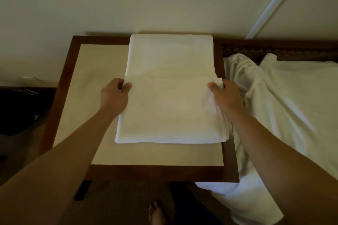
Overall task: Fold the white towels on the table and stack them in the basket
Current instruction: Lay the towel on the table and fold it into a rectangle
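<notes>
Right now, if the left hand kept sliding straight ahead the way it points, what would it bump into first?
The left hand, pinching the towel, points away toward the wall. Only bare table lies ahead, so probably the wall first, though depth is unclear.

Counts, head view:

- White towel (169,87) on table: one, folded flat.
- Table (60,85), dark wood frame, pale top: one.
- Hands: two. Left hand (115,95) pinches towel's left edge; right hand (225,95) pinches right edge.
- Forearms, bare: two.
- Loose white cloth heap (285,107) right of table: one mass; number of separate pieces cannot be told.
- Bare foot (155,212) at bottom edge: one.
- Dark object (20,109) at far left: one, too dim to identify.
- White strip (274,3) slanting across wall: one.
</notes>
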{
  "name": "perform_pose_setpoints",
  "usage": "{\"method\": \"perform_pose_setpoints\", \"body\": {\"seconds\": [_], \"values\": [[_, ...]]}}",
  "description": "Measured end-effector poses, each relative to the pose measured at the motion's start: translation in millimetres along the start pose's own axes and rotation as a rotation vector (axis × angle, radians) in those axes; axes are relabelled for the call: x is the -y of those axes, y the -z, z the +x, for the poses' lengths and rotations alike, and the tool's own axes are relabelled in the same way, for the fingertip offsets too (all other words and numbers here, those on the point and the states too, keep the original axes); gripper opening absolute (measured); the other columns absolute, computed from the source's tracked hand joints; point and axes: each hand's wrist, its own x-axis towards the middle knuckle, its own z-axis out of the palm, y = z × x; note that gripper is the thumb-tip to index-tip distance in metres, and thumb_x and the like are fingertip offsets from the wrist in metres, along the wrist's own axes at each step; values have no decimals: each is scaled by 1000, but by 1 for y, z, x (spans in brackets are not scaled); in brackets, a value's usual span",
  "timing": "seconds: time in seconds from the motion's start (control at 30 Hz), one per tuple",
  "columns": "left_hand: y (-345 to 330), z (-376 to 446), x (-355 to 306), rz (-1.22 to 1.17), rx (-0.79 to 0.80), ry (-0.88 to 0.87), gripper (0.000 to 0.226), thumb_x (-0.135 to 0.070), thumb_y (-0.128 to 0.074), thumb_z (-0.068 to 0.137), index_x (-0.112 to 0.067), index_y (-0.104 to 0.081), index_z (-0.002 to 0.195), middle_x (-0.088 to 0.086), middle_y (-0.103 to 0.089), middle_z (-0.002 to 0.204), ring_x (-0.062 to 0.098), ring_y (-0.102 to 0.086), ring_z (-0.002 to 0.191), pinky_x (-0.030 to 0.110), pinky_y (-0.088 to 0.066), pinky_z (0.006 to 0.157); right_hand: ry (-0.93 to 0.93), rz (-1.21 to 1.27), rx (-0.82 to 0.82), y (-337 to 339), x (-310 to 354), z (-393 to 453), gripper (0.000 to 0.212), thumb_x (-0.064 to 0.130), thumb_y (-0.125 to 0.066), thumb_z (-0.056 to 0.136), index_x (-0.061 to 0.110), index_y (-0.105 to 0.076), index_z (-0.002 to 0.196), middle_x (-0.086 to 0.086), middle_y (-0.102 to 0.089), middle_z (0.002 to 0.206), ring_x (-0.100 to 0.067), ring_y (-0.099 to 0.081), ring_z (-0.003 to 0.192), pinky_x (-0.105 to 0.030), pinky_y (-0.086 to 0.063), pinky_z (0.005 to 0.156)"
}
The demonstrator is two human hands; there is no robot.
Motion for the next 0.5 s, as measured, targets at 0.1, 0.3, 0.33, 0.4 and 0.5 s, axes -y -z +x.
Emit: {"method": "perform_pose_setpoints", "body": {"seconds": [0.1,0.3,0.33,0.4,0.5], "values": [[3,4,-3,-67,-60,-38,21,-36,-61,101,-18,-66,112,-4,-65,99,22,-60,91,31,-44,79,49,32,-75,0,0,-4,17,33,-65,99,18,-70,102,10,-67,85,-4,-62,78,-22,-46,63],[5,-15,-1,25,20,1,43,-47,-50,103,-16,-56,132,-2,-64,100,33,-61,109,40,-47,92,44,-83,-17,1,2,-5,52,47,-62,98,16,-54,139,-1,-65,127,-20,-61,115,-31,-49,92],[5,-29,4,43,29,-7,44,-48,-48,103,-17,-53,135,2,-65,102,35,-61,110,42,-47,93,43,-75,-21,3,1,-12,55,48,-61,98,15,-50,141,-2,-64,130,-22,-61,118,-34,-48,95],[3,-62,15,76,42,-44,47,-48,-49,103,-20,-46,140,12,-67,115,38,-61,112,45,-48,94,0,-94,-19,5,-7,-34,63,50,-59,99,13,-43,147,-6,-60,137,-27,-59,122,-35,-46,95],[1,-96,34,84,36,-92,45,-46,-50,103,-27,-38,141,13,-65,120,37,-63,106,47,-53,88,-4,-242,36,1,-28,-74,71,55,-55,98,16,-28,151,-11,-57,140,-35,-60,120,-44,-49,96]]}}
